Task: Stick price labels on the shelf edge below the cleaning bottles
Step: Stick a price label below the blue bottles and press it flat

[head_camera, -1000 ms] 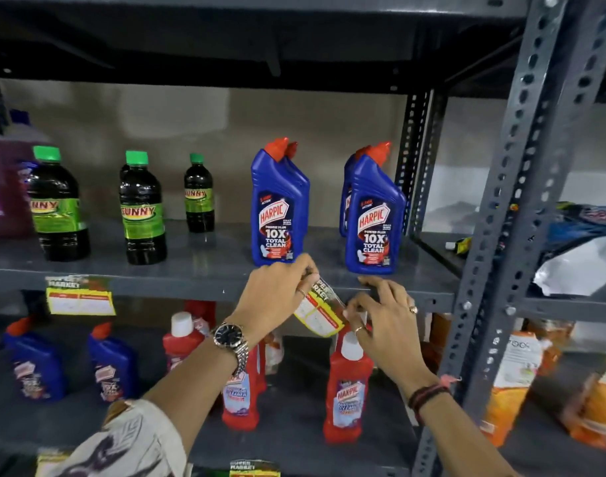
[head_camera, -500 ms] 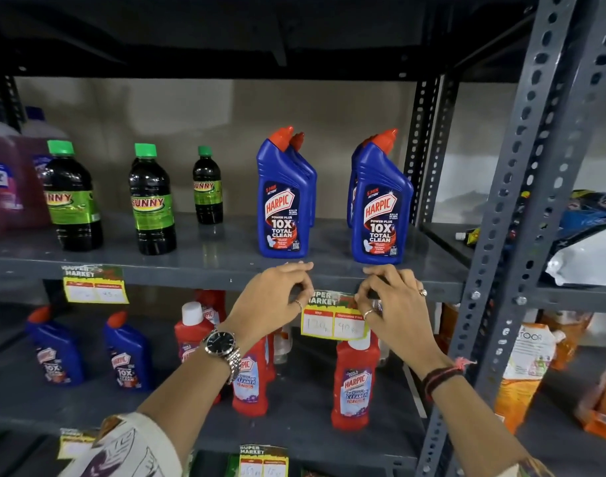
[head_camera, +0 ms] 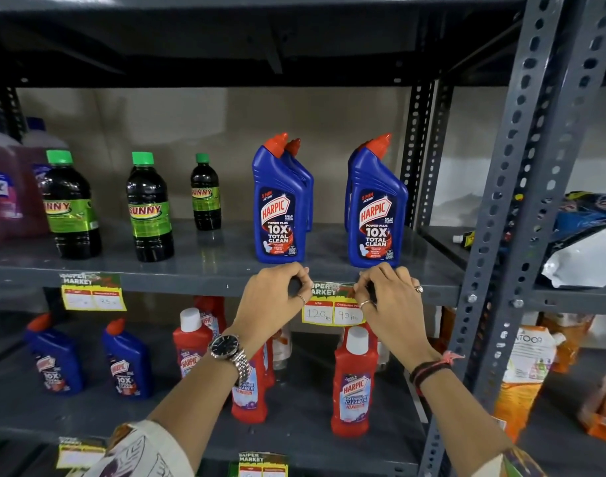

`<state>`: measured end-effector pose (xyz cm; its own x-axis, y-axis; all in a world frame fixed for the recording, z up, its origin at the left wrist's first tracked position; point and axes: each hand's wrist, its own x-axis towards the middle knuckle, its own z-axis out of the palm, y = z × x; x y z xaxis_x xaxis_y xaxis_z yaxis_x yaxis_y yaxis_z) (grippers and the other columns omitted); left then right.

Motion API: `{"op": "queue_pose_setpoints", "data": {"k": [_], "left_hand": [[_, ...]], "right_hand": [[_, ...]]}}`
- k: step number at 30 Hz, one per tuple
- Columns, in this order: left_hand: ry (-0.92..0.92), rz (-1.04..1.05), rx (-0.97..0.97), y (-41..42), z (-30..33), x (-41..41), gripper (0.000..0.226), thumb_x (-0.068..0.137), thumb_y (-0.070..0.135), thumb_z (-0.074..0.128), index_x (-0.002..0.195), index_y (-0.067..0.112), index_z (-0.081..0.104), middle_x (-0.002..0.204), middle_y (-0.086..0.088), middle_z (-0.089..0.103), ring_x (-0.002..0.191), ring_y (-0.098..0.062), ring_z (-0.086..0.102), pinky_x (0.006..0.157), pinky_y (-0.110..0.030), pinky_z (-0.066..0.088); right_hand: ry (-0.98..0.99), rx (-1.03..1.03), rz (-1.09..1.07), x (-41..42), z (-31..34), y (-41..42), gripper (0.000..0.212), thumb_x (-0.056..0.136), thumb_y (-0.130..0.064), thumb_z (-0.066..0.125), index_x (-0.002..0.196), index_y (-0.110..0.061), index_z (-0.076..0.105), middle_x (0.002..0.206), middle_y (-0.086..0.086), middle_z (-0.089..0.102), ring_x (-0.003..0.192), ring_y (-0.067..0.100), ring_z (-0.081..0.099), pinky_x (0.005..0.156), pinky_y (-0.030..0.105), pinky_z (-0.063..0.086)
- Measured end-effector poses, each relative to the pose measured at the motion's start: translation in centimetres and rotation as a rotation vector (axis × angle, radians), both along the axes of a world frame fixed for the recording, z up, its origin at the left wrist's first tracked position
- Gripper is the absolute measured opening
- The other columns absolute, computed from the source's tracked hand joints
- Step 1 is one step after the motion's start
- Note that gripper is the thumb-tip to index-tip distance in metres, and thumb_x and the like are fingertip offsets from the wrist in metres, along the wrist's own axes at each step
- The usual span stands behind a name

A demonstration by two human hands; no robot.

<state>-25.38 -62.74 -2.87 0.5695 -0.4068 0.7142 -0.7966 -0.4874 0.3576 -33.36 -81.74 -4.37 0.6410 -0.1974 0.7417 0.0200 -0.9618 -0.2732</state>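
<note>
A yellow and green price label reading 120 and 90 lies flat against the grey shelf edge, below two pairs of blue Harpic bottles. My left hand pinches the label's top left corner against the edge. My right hand presses its top right corner. Another price label hangs from the same edge further left, below dark Sunny bottles with green caps.
Red Harpic bottles and blue ones stand on the shelf below. A perforated grey upright rises at the right, with bags and packets beyond it. Pink jugs stand far left. More labels sit on the lowest edge.
The label was tilted and loose between my hands a second ago; it has since been turned level and brought up against the shelf edge, with both hands now at its top corners.
</note>
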Motion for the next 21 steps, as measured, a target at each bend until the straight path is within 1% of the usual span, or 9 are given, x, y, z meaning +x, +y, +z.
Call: {"op": "queue_pose_setpoints", "data": {"k": [3, 4, 7, 9, 11, 13, 16, 19, 21], "left_hand": [[-0.007, 0.033, -0.034, -0.4, -0.1, -0.3, 0.008, 0.077, 0.025, 0.070, 0.078, 0.024, 0.062, 0.094, 0.013, 0.073, 0.096, 0.005, 0.062, 0.070, -0.015, 0.050], [-0.005, 0.049, -0.053, -0.6, -0.2, -0.4, 0.011, 0.077, 0.026, 0.071, 0.076, 0.023, 0.061, 0.093, 0.013, 0.073, 0.095, 0.004, 0.063, 0.068, -0.017, 0.051], [-0.006, 0.113, -0.108, -1.2, -0.3, -0.7, 0.024, 0.074, 0.038, 0.074, 0.070, 0.023, 0.056, 0.095, 0.011, 0.074, 0.090, 0.000, 0.065, 0.060, -0.014, 0.042], [-0.021, 0.146, -0.122, -1.6, -0.4, -0.9, 0.032, 0.070, 0.046, 0.076, 0.066, 0.025, 0.052, 0.095, 0.010, 0.074, 0.089, -0.002, 0.065, 0.057, -0.014, 0.038], [-0.035, 0.163, -0.128, -1.8, -0.5, -1.0, 0.035, 0.068, 0.048, 0.076, 0.065, 0.027, 0.049, 0.095, 0.009, 0.074, 0.089, -0.003, 0.066, 0.055, -0.012, 0.035], [-0.039, 0.164, -0.134, -1.9, -0.6, -1.0, 0.034, 0.067, 0.047, 0.076, 0.065, 0.028, 0.048, 0.095, 0.009, 0.074, 0.089, -0.003, 0.066, 0.056, -0.013, 0.036], [-0.036, 0.165, -0.119, -1.9, -0.5, -0.9, 0.032, 0.069, 0.047, 0.076, 0.066, 0.029, 0.049, 0.094, 0.010, 0.074, 0.089, -0.001, 0.064, 0.056, -0.011, 0.035], [-0.017, 0.139, -0.094, -1.3, -0.4, -0.3, 0.023, 0.073, 0.042, 0.075, 0.070, 0.030, 0.056, 0.094, 0.013, 0.074, 0.086, 0.007, 0.060, 0.059, -0.009, 0.035], [-0.019, 0.106, -0.062, -0.8, -0.3, 0.1, 0.018, 0.075, 0.039, 0.074, 0.073, 0.030, 0.059, 0.096, 0.014, 0.074, 0.085, 0.008, 0.059, 0.059, -0.008, 0.036]], "right_hand": [[-0.018, 0.005, -0.002, 0.1, 0.0, 0.1, 0.018, 0.084, -0.029, 0.065, 0.092, -0.016, 0.055, 0.096, 0.002, 0.063, 0.096, 0.015, 0.049, 0.081, 0.032, 0.043], [-0.039, 0.016, 0.004, 0.2, 0.1, 0.2, 0.018, 0.082, -0.028, 0.065, 0.090, -0.017, 0.054, 0.094, 0.001, 0.063, 0.094, 0.015, 0.049, 0.080, 0.032, 0.043], [-0.095, 0.051, -0.003, 0.3, 0.4, 0.5, 0.025, 0.076, -0.032, 0.069, 0.086, -0.019, 0.050, 0.087, -0.001, 0.061, 0.085, 0.017, 0.050, 0.074, 0.035, 0.044], [-0.092, 0.037, -0.034, 0.4, 0.5, 0.8, 0.034, 0.073, -0.040, 0.072, 0.086, -0.020, 0.049, 0.087, -0.001, 0.059, 0.085, 0.019, 0.049, 0.072, 0.037, 0.045], [-0.089, 0.033, -0.052, 0.6, 0.5, 0.9, 0.039, 0.070, -0.044, 0.075, 0.088, -0.020, 0.049, 0.089, -0.001, 0.060, 0.088, 0.019, 0.050, 0.072, 0.036, 0.046], [-0.097, 0.039, -0.049, 0.7, 0.5, 0.9, 0.040, 0.068, -0.042, 0.076, 0.087, -0.019, 0.050, 0.089, -0.001, 0.061, 0.089, 0.020, 0.051, 0.071, 0.035, 0.046], [-0.114, 0.038, -0.025, 0.7, 0.5, 0.6, 0.036, 0.068, -0.036, 0.077, 0.085, -0.020, 0.049, 0.087, -0.002, 0.062, 0.084, 0.018, 0.050, 0.069, 0.034, 0.043], [-0.095, 0.042, 0.006, 0.5, 0.5, 0.3, 0.031, 0.071, -0.030, 0.075, 0.085, -0.022, 0.048, 0.088, -0.003, 0.065, 0.085, 0.017, 0.051, 0.073, 0.036, 0.043], [-0.088, 0.058, 0.047, 0.3, 0.4, 0.1, 0.028, 0.073, -0.026, 0.074, 0.088, -0.022, 0.050, 0.089, -0.003, 0.066, 0.088, 0.016, 0.053, 0.076, 0.035, 0.043]]}}
